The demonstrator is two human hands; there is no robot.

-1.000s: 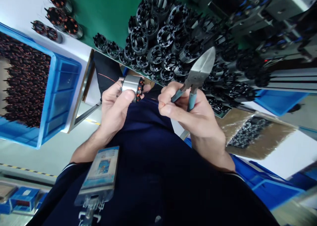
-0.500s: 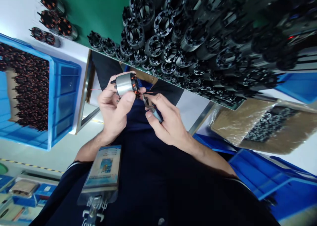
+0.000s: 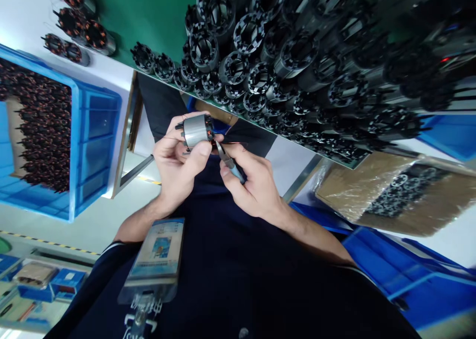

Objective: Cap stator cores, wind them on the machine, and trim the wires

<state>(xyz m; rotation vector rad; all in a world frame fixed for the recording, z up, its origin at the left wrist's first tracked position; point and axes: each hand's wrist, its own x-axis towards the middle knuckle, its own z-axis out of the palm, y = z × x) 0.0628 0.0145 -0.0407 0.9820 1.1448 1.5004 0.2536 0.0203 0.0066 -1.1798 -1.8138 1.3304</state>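
Between the thumb and fingers of my left hand [image 3: 176, 163] is a motor stator [image 3: 196, 132], a silver ring with black end pieces and copper windings at its right end. My right hand [image 3: 253, 178] is closed round small cutting pliers [image 3: 231, 164] with grey-blue handles. The pliers' jaws point up-left at the stator's wound end; whether they grip a wire there is too small to tell. A thin copper wire runs from the stator across my right fingers, and another stretches out left past my left hand.
Many unwound stators [image 3: 236, 67] crowd the green bench top [image 3: 148, 12]. Several wound stators [image 3: 97, 35] stand at the upper left. A blue crate [image 3: 98, 145] holds rows of wound ones. At right are a plastic-wrapped carton [image 3: 439, 200] and blue bins [image 3: 409, 264].
The stator and my left hand have shifted slightly right and down in view, and the stator is turned a little. The pliers' jaws now sit closer together at its wound end.
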